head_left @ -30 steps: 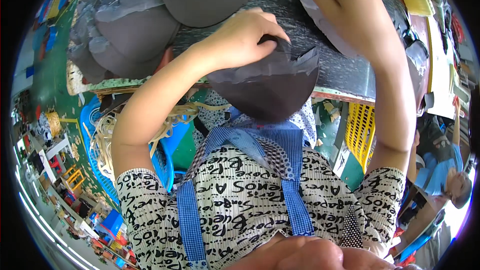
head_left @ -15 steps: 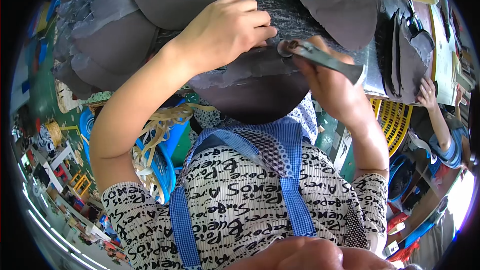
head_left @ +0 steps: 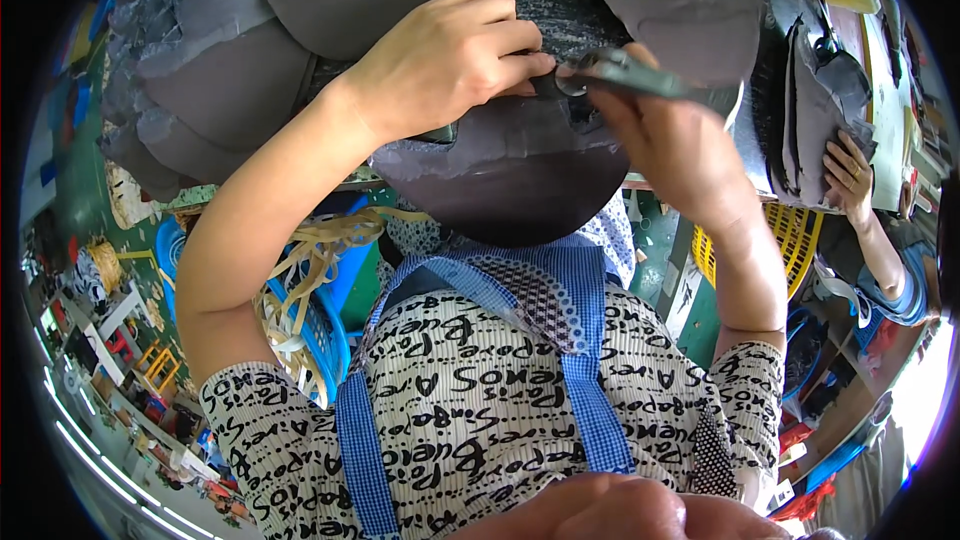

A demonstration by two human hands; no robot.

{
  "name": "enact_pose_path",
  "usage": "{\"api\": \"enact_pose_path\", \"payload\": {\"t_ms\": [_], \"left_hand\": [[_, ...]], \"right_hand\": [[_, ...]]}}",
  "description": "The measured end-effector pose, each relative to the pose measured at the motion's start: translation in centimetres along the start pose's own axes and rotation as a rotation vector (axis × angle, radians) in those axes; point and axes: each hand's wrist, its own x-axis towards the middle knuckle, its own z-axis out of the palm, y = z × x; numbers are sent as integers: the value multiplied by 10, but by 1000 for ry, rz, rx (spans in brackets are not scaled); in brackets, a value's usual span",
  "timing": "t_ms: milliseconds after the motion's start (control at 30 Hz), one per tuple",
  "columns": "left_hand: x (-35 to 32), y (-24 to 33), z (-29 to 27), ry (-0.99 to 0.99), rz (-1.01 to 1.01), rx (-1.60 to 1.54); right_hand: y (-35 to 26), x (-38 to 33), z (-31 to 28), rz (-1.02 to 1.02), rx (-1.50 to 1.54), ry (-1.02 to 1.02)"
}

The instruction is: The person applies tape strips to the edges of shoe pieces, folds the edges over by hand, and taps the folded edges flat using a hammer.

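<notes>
A dark, leather-like piece [head_left: 505, 185] with a rounded lower edge lies in front of me and hangs over the table's near edge. My left hand [head_left: 460, 55] is closed at its upper edge, fingertips pinching the folded rim. In my right hand [head_left: 690, 150] is a hammer [head_left: 650, 78], gripped close to its metal head and blurred by motion. Its round face is at the piece's upper edge, just right of my left fingertips. The handle is mostly hidden by the hand.
Overlapping dark pieces [head_left: 215, 90] cover the table's left side. Another dark piece [head_left: 690, 20] lies far right. A co-worker's hand [head_left: 848, 175] touches stacked pieces at the right. Below the table are a blue basket [head_left: 318, 345] with pale strips and a yellow basket [head_left: 785, 245].
My right hand has shifted slightly right, and the hammer head has swung to a flatter angle. My left hand stays nearly still. The co-worker's hand has moved a little left and up.
</notes>
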Motion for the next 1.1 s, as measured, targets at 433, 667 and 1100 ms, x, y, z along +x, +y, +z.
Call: {"api": "enact_pose_path", "payload": {"t_ms": [433,667,1100], "left_hand": [[-4,12,-1,59,-94,69],[-8,7,-7,71,-269,-86],[-3,30,-14,-14,-224,170]], "right_hand": [[-3,8,-1,-65,-27,54],[-3,13,6,-113,-32,-20],[-3,25,-5,-52,27,52]]}}
